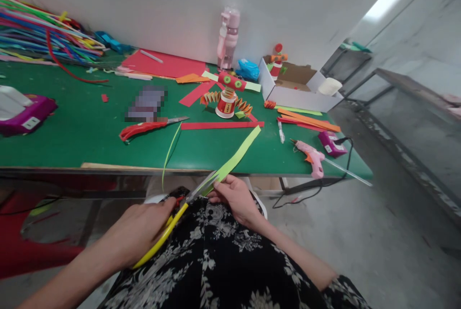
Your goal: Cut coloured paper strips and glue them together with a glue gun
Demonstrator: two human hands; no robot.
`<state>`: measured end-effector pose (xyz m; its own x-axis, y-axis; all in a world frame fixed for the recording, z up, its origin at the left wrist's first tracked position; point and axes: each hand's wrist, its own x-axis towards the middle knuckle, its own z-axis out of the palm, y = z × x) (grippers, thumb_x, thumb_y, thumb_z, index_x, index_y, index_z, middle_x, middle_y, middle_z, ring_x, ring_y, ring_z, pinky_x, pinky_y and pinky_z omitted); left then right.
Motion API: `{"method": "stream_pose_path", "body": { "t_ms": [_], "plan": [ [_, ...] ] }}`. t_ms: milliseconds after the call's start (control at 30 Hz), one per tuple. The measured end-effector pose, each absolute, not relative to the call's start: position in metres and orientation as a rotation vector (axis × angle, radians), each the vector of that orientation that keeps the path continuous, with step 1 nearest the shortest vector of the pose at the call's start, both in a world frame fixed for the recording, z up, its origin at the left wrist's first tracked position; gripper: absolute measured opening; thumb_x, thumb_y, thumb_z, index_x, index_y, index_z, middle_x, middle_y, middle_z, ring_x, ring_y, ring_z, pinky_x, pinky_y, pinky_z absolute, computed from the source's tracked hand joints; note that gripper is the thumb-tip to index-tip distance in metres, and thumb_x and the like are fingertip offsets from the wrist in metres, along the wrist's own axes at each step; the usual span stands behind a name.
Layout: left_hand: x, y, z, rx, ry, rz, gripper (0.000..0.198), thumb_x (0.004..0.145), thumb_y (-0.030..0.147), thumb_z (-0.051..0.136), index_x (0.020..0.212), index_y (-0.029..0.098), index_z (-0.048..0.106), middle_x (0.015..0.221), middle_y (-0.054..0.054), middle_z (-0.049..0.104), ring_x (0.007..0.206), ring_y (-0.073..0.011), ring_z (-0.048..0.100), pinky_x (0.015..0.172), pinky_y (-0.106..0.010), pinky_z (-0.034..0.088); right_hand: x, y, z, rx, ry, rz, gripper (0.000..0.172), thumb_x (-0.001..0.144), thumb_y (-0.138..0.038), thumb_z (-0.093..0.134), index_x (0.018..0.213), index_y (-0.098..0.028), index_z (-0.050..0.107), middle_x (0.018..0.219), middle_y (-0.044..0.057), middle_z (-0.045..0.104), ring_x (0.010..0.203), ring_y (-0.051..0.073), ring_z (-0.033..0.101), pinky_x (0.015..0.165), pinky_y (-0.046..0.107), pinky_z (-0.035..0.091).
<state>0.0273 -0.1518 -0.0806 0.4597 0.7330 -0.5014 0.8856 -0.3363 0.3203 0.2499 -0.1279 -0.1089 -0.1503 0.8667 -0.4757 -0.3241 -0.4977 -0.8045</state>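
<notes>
Cutting looks part done, low in the middle.
The left hand (151, 221) curls around yellow scissors (176, 221); the right hand (237, 199) pinches green paper (239, 153) at the blades. Its far end looks uncut. A thin strip (168, 156) curves left of it.

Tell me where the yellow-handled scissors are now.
Lower centre-left of the head view, the yellow-handled scissors are in the left hand, before the green table, blades at the light green paper strip the right hand holds.
</notes>
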Motion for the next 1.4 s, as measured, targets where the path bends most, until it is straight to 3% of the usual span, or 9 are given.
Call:
{"method": "stream_pose_path", "body": {
  "t_ms": [100,533,767,1100,1400],
  "plan": [
    [0.029,-0.151,-0.078,2.114,1.348,-0.43,0.044,0.091,0.029,0.029,0.129,0.018,0.049,0.112,-0.016,0.072,0.104,-0.0376,0.069,0.082,-0.049,0.05,0.25,-0.128,-0.111,-1.251,-0.7,1.778,0.039,0.057,-0.045,0.087,0.077,-0.018,0.068,0.067,-0.001,0.07,0.062,0.013,0.067,0.06,0.023,0.053],
    [0.024,-0.15,-0.081,2.177,1.374,-0.455,0.043,0.09,0.029,0.032,0.126,0.017,0.053,0.097,-0.014,0.076,0.09,-0.036,0.073,0.072,-0.043,0.051,0.25,-0.126,-0.11,-1.234,-0.724,1.801,0.038,0.058,-0.046,0.087,0.078,-0.019,0.069,0.07,0.0,0.072,0.065,0.014,0.068,0.062,0.024,0.054],
    [0.018,-0.154,-0.086,2.169,1.425,-0.483,0.044,0.091,0.029,0.03,0.128,0.02,0.051,0.098,-0.014,0.076,0.092,-0.0399,0.072,0.074,-0.049,0.051,0.252,-0.125,-0.107,-1.232,-0.639,1.744,0.043,0.058,-0.046,0.088,0.08,-0.014,0.069,0.072,0.004,0.074,0.061,0.013,0.068,0.06,0.023,0.054],
    [0.029,-0.15,-0.076,2.149,1.387,-0.462,0.033,0.092,0.033,0.027,0.11,0.021,0.052,0.102,-0.013,0.074,0.094,-0.0344,0.071,0.074,-0.042,0.05,0.249,-0.127,-0.113,-1.245,-0.701,1.779,0.041,0.057,-0.047,0.087,0.078,-0.016,0.069,0.066,0.0,0.07,0.059,0.013,0.066,0.059,0.024,0.055],
    [0.035,-0.149,-0.068,2.086,1.344,-0.449,0.041,0.089,0.026,0.031,0.123,0.017,0.05,0.108,-0.017,0.073,0.101,-0.038,0.07,0.079,-0.049,0.051,0.251,-0.129,-0.113,-1.235,-0.705,1.803,0.04,0.059,-0.047,0.087,0.08,-0.016,0.07,0.064,-0.001,0.069,0.059,0.012,0.067,0.06,0.023,0.055]
  ]
}}
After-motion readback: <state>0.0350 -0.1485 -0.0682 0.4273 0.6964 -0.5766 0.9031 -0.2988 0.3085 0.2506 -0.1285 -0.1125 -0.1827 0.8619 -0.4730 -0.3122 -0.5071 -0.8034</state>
